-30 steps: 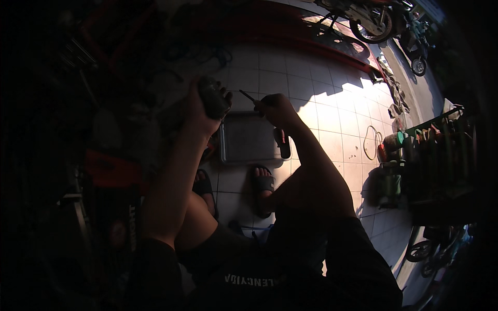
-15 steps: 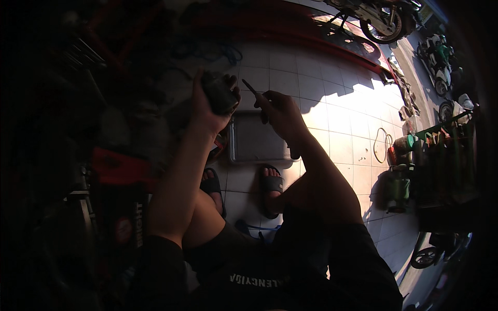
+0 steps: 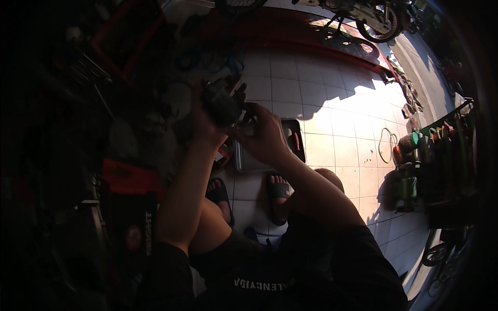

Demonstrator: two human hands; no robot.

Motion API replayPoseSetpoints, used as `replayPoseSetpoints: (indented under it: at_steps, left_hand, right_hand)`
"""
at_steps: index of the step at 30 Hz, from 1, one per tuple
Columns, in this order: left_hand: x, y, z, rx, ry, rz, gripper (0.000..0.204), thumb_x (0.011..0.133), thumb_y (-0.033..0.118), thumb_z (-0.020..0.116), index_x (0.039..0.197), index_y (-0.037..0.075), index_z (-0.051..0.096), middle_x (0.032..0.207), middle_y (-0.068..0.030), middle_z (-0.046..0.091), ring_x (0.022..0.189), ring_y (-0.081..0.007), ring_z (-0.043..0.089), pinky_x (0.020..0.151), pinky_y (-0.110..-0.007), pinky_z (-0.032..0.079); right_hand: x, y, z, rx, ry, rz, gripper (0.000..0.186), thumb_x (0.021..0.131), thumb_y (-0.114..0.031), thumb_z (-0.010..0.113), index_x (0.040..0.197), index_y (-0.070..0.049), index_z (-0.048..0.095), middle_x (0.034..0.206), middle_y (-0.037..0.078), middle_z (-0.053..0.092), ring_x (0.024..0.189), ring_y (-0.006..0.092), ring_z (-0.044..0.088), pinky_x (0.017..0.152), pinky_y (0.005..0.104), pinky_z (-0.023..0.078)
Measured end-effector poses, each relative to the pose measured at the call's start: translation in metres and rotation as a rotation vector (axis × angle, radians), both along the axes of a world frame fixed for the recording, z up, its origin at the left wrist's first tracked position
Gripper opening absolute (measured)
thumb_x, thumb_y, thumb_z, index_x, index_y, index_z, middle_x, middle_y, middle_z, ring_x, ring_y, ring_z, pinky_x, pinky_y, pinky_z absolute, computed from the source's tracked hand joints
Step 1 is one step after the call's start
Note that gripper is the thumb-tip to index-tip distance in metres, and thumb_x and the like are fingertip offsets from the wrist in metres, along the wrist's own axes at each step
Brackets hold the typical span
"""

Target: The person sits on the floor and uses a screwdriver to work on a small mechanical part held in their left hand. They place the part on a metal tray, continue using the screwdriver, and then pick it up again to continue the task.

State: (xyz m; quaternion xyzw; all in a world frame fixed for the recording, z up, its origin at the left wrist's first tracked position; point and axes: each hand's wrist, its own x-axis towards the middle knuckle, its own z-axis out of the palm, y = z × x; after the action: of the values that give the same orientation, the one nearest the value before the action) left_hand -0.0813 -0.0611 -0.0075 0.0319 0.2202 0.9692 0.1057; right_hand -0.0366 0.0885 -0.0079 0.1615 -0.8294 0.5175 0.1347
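My left hand point(image 3: 206, 124) is wrapped round a dark, blocky, roughly cylindrical metal part point(image 3: 223, 103), held up above the floor. Its fingertips show along the part's far right side. Against the lower right of the part is my right hand point(image 3: 263, 132), its fingers curled closed round a slim dark tool, now mostly hidden by the fingers and shadow. Below the hands a shallow metal tray point(image 3: 248, 167) stands on the floor, partly covered by my right forearm. A red-handled object point(image 3: 296, 141) lies at its right side.
Red toolbox-like case point(image 3: 129, 176) and dark clutter are on the left. Blue hose or cable point(image 3: 207, 62) lies ahead. A long red frame point(image 3: 290, 44) and motorcycle point(image 3: 378, 26) stand at the back. A loop of cord point(image 3: 386, 145) and a rack of bottles point(image 3: 410, 181) are right.
My right hand has moved left and down, up against the part. The slim tool, seen clear of the part before, is now mostly hidden. The part has shifted slightly right and down.
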Motion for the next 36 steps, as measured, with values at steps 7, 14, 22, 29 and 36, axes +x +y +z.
replayPoseSetpoints:
  at_steps: [7, 14, 22, 29, 36]
  left_hand:
    - [0.009, 0.005, 0.008, -0.091, 0.035, -0.043, 0.076, 0.096, 0.067, 0.041, 0.139, 0.005, 0.049, 0.149, -0.0165, 0.042, 0.134, -0.0363, 0.046, 0.111, -0.052, 0.039]
    - [0.005, -0.006, -0.004, -0.117, -0.069, -0.052, 0.081, 0.095, 0.073, 0.04, 0.135, 0.004, 0.056, 0.132, -0.0159, 0.061, 0.118, -0.0311, 0.061, 0.1, -0.043, 0.052]
    - [-0.013, -0.004, -0.042, -0.167, -0.393, 0.097, 0.069, 0.097, 0.068, 0.042, 0.113, 0.005, 0.064, 0.101, -0.0106, 0.068, 0.089, -0.0259, 0.067, 0.079, -0.041, 0.058]
    - [-0.014, -0.015, -0.024, -0.242, -0.323, 0.179, 0.067, 0.087, 0.074, 0.057, 0.103, 0.009, 0.063, 0.092, -0.0066, 0.066, 0.073, -0.0224, 0.064, 0.066, -0.038, 0.055]
    - [-0.013, -0.021, -0.012, -0.304, -0.25, 0.242, 0.054, 0.093, 0.067, 0.056, 0.107, 0.015, 0.065, 0.094, -0.004, 0.069, 0.071, -0.0225, 0.067, 0.063, -0.038, 0.057]
  right_hand:
    - [-0.005, 0.008, -0.001, 0.028, 0.118, -0.013, 0.052, 0.067, -0.029, 0.09, 0.105, 0.001, 0.069, 0.094, 0.012, 0.07, 0.084, 0.0253, 0.072, 0.072, 0.0345, 0.055]
    - [-0.014, 0.013, 0.007, -0.027, 0.407, -0.094, 0.051, 0.064, -0.024, 0.09, 0.106, -0.003, 0.07, 0.093, 0.009, 0.069, 0.079, 0.0231, 0.072, 0.067, 0.0352, 0.058]
    - [-0.011, 0.014, 0.006, 0.147, 0.056, 0.034, 0.048, 0.076, -0.014, 0.08, 0.119, 0.0, 0.066, 0.105, 0.016, 0.064, 0.094, 0.0329, 0.069, 0.08, 0.0392, 0.057]
    - [-0.011, 0.036, 0.028, -0.273, -0.386, 0.24, 0.03, 0.101, -0.017, 0.057, 0.124, 0.002, 0.064, 0.087, 0.012, 0.066, 0.073, 0.0186, 0.067, 0.071, 0.0355, 0.054]
    - [-0.03, 0.051, -0.001, -0.344, -0.616, 0.257, 0.042, 0.104, -0.036, 0.055, 0.121, 0.0, 0.067, 0.079, 0.002, 0.058, 0.068, 0.0082, 0.05, 0.061, 0.0236, 0.041]
